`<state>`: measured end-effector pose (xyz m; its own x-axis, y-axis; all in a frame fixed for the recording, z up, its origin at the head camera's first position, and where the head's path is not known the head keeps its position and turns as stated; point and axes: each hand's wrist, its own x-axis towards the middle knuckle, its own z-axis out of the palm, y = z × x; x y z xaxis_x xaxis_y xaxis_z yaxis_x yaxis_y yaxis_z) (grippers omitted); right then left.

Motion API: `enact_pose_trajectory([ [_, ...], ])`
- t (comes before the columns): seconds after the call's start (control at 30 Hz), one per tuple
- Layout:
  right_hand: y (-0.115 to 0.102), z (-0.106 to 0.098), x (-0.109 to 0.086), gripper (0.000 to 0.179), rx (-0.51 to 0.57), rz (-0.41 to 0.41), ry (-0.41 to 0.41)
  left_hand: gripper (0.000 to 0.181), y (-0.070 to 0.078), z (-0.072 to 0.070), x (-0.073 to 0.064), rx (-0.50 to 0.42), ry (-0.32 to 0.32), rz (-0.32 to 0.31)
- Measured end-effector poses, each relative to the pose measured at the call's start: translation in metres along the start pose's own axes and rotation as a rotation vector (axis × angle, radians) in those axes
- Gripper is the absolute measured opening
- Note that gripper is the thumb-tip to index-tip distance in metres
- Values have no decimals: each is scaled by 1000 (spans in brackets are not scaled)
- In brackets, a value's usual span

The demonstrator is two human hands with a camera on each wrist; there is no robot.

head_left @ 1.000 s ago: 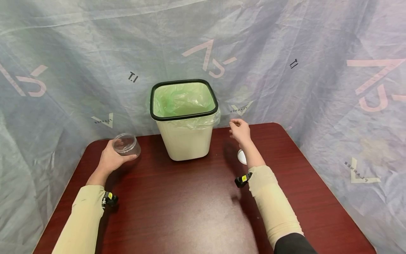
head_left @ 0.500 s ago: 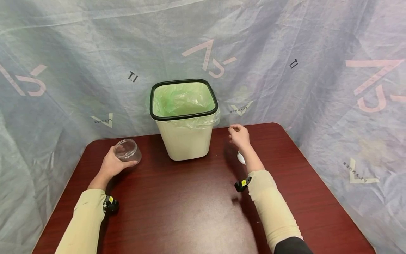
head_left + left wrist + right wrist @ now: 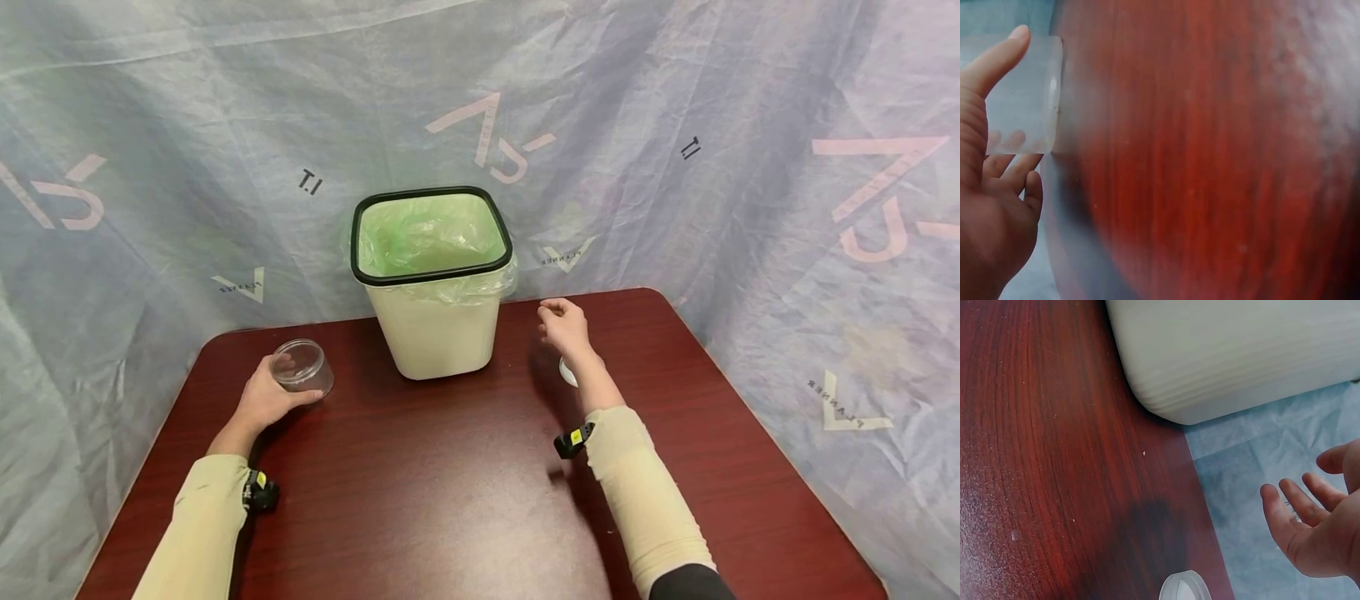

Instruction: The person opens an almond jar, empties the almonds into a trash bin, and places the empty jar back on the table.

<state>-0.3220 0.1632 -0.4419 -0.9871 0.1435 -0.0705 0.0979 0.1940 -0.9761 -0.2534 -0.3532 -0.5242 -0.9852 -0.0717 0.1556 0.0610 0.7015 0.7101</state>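
Observation:
My left hand (image 3: 264, 395) grips a clear, round plastic jar (image 3: 309, 375) at the left rear of the table. The jar stands upright, without a lid, and nothing shows inside it. In the left wrist view the thumb lies along one side of the jar (image 3: 1019, 94) and the fingers come round the other. Right of the bin, my right hand (image 3: 566, 327) hovers with loosely bent fingers and nothing in them. A white round lid (image 3: 567, 372) lies on the table beside that wrist, partly covered by the forearm. The right wrist view catches the lid (image 3: 1185, 587) at its bottom edge.
Between the hands, at the table's rear edge, stands a cream waste bin (image 3: 435, 333) with a black rim and a pale green liner bag. The dark red table (image 3: 420, 483) runs back to a grey printed curtain (image 3: 300, 108) that hangs around it.
My left hand has come down toward the table with the jar. My right hand has sunk and drawn back slightly. The bin and the lid have stayed put.

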Motion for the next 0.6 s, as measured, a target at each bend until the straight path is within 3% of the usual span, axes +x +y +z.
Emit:
enact_pose_trajectory([
  [0.3,-1,-1,-11,27,-70,-52,8,120,2,-8,-9,7,-72,-3],
  [0.4,-3,-3,-14,27,-196,-133,23,118,7,-15,-15,43,-46,24],
  [0.6,-13,-7,-20,31,-488,-330,58,116,38,-29,-27,257,34,91],
])
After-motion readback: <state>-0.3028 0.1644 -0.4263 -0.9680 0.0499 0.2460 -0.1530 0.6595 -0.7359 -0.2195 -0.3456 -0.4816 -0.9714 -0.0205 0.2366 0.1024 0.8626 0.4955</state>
